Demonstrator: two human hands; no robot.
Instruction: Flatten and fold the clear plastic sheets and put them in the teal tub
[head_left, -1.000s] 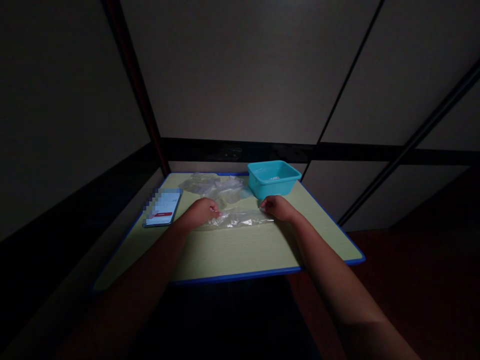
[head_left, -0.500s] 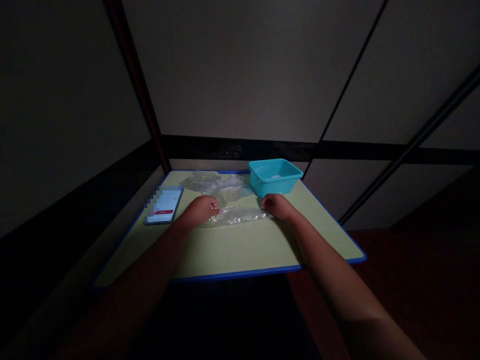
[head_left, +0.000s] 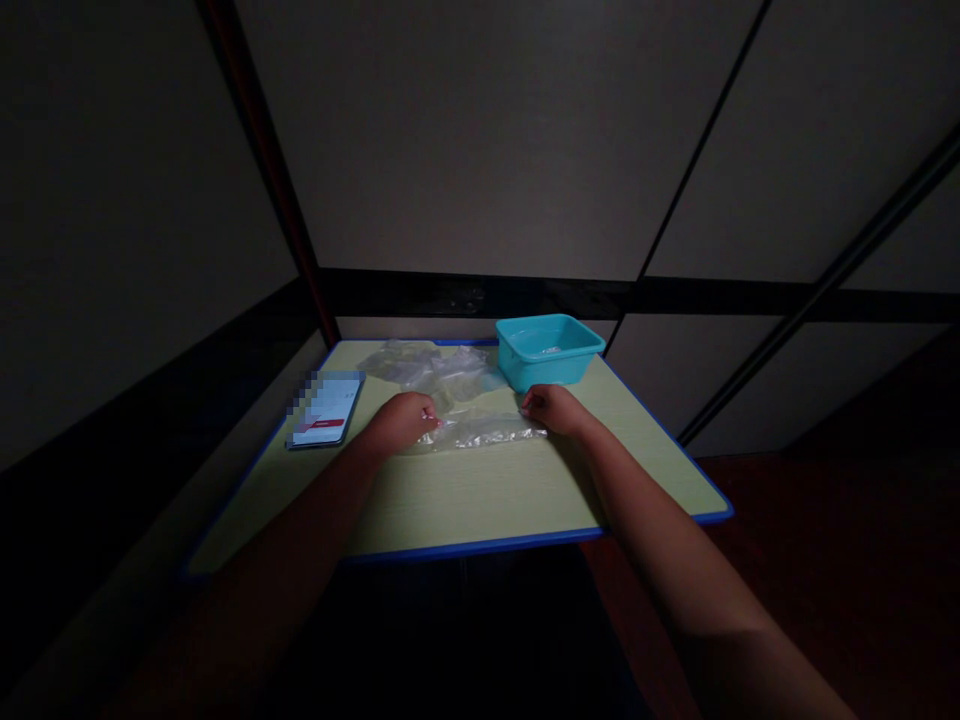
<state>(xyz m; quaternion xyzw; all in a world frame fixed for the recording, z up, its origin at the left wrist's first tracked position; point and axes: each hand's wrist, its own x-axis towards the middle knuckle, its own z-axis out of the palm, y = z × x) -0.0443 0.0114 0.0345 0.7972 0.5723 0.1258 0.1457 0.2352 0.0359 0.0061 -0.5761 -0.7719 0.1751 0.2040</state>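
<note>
A clear plastic bag (head_left: 480, 431) lies stretched flat on the pale green table (head_left: 465, 495). My left hand (head_left: 401, 419) pinches its left end with curled fingers. My right hand (head_left: 551, 410) pinches its right end the same way, just in front of a teal plastic tub (head_left: 548, 349). The bag holds some small glinting bits that I cannot make out.
More crumpled clear plastic bags (head_left: 431, 366) lie behind my hands, left of the tub. A phone (head_left: 325, 409) with a lit screen rests at the table's left side. The table has a blue edge; dark walls stand close behind it.
Both hands keep their hold on the bag's ends. The bag looks pulled a little flatter and narrower than a second ago.
</note>
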